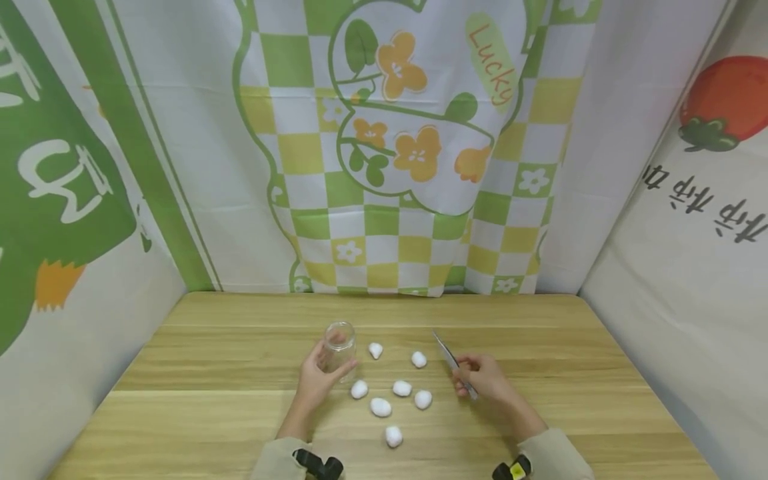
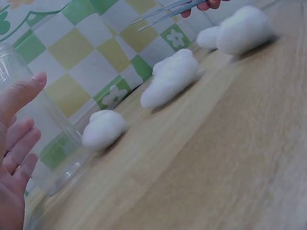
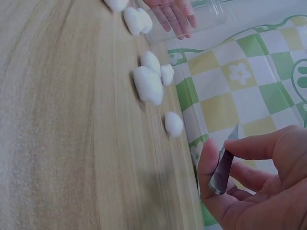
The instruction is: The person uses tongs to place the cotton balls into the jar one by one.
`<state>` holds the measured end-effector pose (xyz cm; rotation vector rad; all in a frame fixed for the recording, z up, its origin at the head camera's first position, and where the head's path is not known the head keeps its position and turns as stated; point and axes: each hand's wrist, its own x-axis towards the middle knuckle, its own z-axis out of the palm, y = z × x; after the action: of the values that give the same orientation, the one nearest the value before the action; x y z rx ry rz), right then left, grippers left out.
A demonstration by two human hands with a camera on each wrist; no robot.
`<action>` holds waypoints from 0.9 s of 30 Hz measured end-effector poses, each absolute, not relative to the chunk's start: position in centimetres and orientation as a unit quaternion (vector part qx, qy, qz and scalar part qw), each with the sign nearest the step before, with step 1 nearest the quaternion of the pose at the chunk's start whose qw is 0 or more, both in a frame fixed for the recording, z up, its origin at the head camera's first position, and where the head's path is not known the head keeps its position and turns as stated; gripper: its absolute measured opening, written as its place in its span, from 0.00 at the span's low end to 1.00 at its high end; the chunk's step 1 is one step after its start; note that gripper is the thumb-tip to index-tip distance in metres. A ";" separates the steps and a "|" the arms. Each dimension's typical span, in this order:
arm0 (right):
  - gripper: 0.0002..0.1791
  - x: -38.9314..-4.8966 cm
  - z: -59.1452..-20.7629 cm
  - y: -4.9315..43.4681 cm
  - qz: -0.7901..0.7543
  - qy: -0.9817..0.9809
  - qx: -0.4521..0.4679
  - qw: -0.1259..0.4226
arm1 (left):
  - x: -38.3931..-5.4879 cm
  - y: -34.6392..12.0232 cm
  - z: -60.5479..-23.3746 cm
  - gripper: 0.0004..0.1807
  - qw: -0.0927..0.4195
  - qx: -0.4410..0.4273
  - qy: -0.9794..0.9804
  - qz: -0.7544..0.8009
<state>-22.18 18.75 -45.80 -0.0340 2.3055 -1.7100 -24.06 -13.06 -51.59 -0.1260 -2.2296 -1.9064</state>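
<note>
My left hand (image 1: 317,380) holds a clear glass jar (image 1: 340,353), which stands upright on the wooden table, thumb on the near side and fingers behind it. In the left wrist view the jar's thick base (image 2: 72,172) meets the tabletop. A pair of metal tweezers (image 1: 445,351) is pinched between the thumb and fingers of my right hand (image 1: 487,380). Its prongs (image 2: 158,18) are apart with nothing between them, tips pointing away and to the left. Several white cotton balls lie between the hands, among them one (image 1: 359,389) beside the jar and another (image 1: 419,360) near the tweezers.
Other cotton balls (image 1: 381,407) lie scattered over the middle of the wooden table (image 1: 228,373), the nearest one (image 1: 393,437) toward the front. A checked curtain (image 1: 384,227) hangs along the back edge, and printed cloth (image 1: 678,267) closes off both sides.
</note>
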 end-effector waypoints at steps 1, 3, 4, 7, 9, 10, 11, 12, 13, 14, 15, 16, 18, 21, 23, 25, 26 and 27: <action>0.21 -22.2 -45.8 18.8 -0.588 0.797 -0.018 0.135 | -24.0 -13.0 -51.6 0.37 0.103 -0.045 -0.755 -0.646; 0.20 -22.3 -45.9 18.9 -0.582 0.802 -0.027 0.135 | -24.0 -13.0 -51.6 0.37 0.102 -0.045 -0.757 -0.643; 0.20 -22.4 -46.0 19.0 -0.576 0.805 -0.032 0.134 | -24.0 -13.0 -51.6 0.37 0.100 -0.045 -0.758 -0.643; 0.19 -22.5 -46.1 19.1 -0.559 0.818 -0.040 0.129 | -24.0 -12.9 -51.6 0.37 0.098 -0.042 -0.760 -0.641; 0.18 -22.7 -46.2 19.3 -0.551 0.824 -0.047 0.125 | -24.0 -12.9 -51.6 0.36 0.096 -0.040 -0.763 -0.638; 0.18 -22.8 -46.3 19.3 -0.549 0.825 -0.053 0.123 | -24.0 -12.9 -51.7 0.37 0.095 -0.038 -0.763 -0.638; 0.18 -22.8 -46.3 19.4 -0.546 0.827 -0.060 0.120 | -24.0 -12.9 -51.7 0.37 0.095 -0.038 -0.764 -0.637; 0.18 -22.9 -46.4 19.5 -0.545 0.828 -0.069 0.116 | -24.0 -12.9 -51.7 0.37 0.096 -0.037 -0.765 -0.636; 0.18 -23.0 -46.5 19.6 -0.542 0.829 -0.077 0.113 | -24.0 -12.9 -51.7 0.37 0.094 -0.037 -0.765 -0.635; 0.18 -23.1 -46.6 19.7 -0.540 0.830 -0.085 0.110 | -24.0 -12.9 -51.8 0.37 0.095 -0.037 -0.766 -0.635; 0.18 -23.1 -46.6 19.8 -0.534 0.834 -0.095 0.105 | -23.9 -13.0 -51.8 0.38 0.096 -0.038 -0.767 -0.634; 0.18 -23.2 -46.7 19.9 -0.525 0.839 -0.105 0.098 | -24.0 -13.0 -51.8 0.38 0.095 -0.037 -0.766 -0.635; 0.18 -23.4 -46.8 20.1 -0.503 0.851 -0.124 0.086 | -24.0 -13.1 -51.9 0.37 0.096 -0.038 -0.767 -0.634; 0.18 -23.5 -47.0 20.4 -0.467 0.868 -0.155 0.069 | -24.0 -13.1 -51.9 0.36 0.095 -0.040 -0.766 -0.634; 0.18 -23.6 -47.2 20.6 -0.449 0.874 -0.174 0.064 | -23.9 -13.1 -51.8 0.36 0.093 -0.039 -0.766 -0.634; 0.18 -23.7 -47.4 20.9 -0.439 0.875 -0.197 0.055 | -23.9 -13.1 -51.7 0.36 0.091 -0.038 -0.765 -0.636; 0.18 -23.7 -47.4 21.0 -0.435 0.875 -0.206 0.053 | -23.9 -13.1 -51.8 0.36 0.090 -0.038 -0.764 -0.638; 0.18 -23.7 -47.5 21.1 -0.432 0.875 -0.212 0.055 | -23.9 -13.1 -51.8 0.36 0.092 -0.040 -0.763 -0.638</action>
<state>-23.69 21.12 -47.45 -0.6422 2.6572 -1.3107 -23.92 -13.07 -51.81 -0.1175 -2.2675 -1.8963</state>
